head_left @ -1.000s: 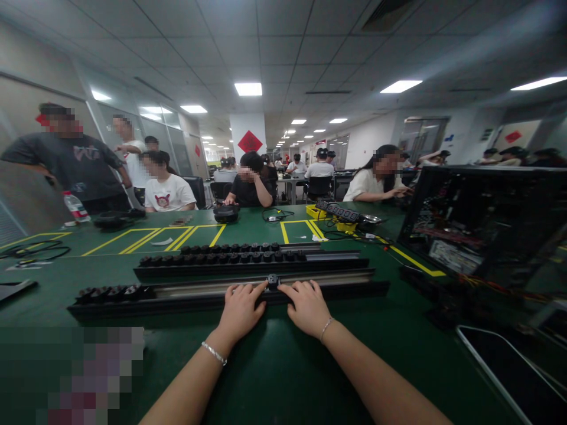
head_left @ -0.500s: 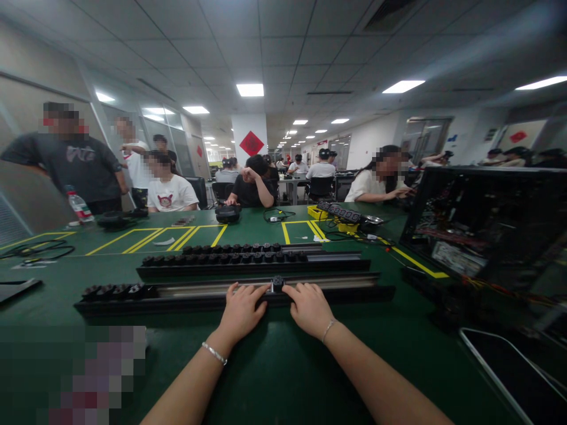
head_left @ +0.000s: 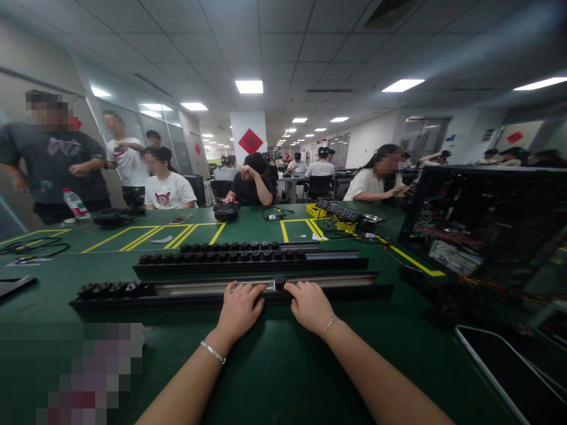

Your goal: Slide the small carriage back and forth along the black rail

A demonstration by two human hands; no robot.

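Observation:
A long black rail (head_left: 186,301) with a shiny metal channel lies crosswise in front of me. A single black socket module (head_left: 279,281) sits in its channel, right of the middle. My left hand (head_left: 239,307) rests on the rail left of this module, fingers stretched and thumb at the front edge; a small gap separates the index fingertip from the module. My right hand (head_left: 312,307) lies on the other side, its index fingertip at the module's right side. Several more black modules (head_left: 110,289) sit at the rail's left end.
Behind lies another black rail (head_left: 248,268) with a row of modules. An open computer case (head_left: 478,218) stands at right, a phone-like slab (head_left: 505,366) before it. Yellow trays (head_left: 316,211) and cables lie farther back. Several people sit or stand beyond the green table (head_left: 274,372).
The single module has slid slightly right along the channel, and a small gap shows at my left index finger. A standing person at left has raised a forearm. The view has shifted slightly.

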